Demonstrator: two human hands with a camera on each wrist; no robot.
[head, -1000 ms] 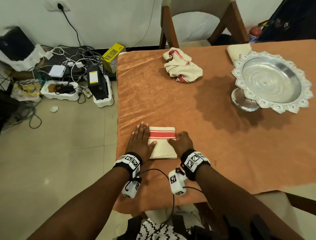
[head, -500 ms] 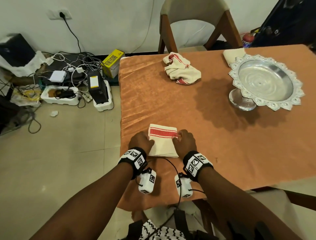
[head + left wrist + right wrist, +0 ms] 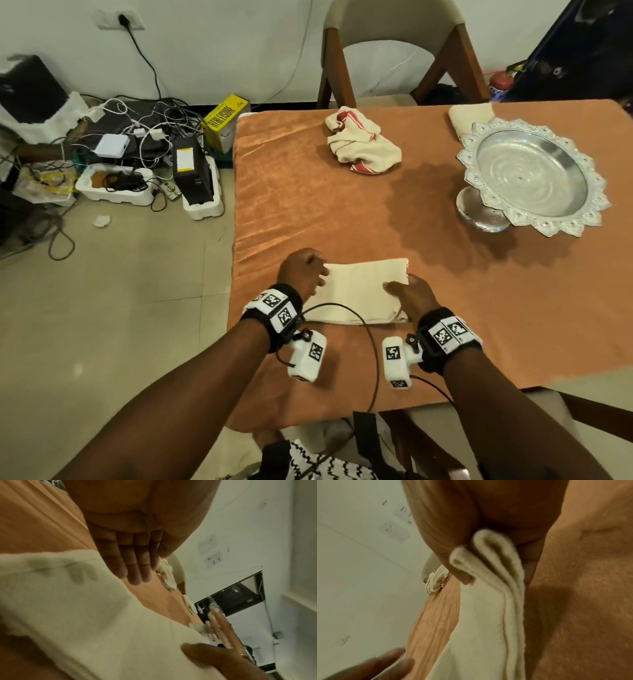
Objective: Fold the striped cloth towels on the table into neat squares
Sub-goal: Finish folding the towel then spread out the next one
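A folded cream towel [image 3: 356, 291] lies plain side up near the front edge of the orange-covered table [image 3: 301, 198]; only a sliver of red stripe shows at its right edge. My right hand [image 3: 409, 294] pinches the towel's layered right edge [image 3: 488, 566] between thumb and fingers. My left hand [image 3: 301, 274] is at the towel's left edge with its fingers [image 3: 130, 563] straight and gripping nothing, just above the cloth [image 3: 82, 601]. A crumpled red-striped towel [image 3: 363, 145] sits at the table's far side. Another folded cream towel [image 3: 471, 118] lies at the back right.
An ornate silver footed tray [image 3: 534, 174] stands on the right of the table, in front of the folded towel. A chair [image 3: 387, 51] stands behind the table. On the floor to the left lie tangled cables, boxes and foam trays [image 3: 137, 164].
The towel's red-striped face was up; now its plain face is up and it lies wider. My left hand went from flat beside it to its left edge. The right hand now pinches the right edge.
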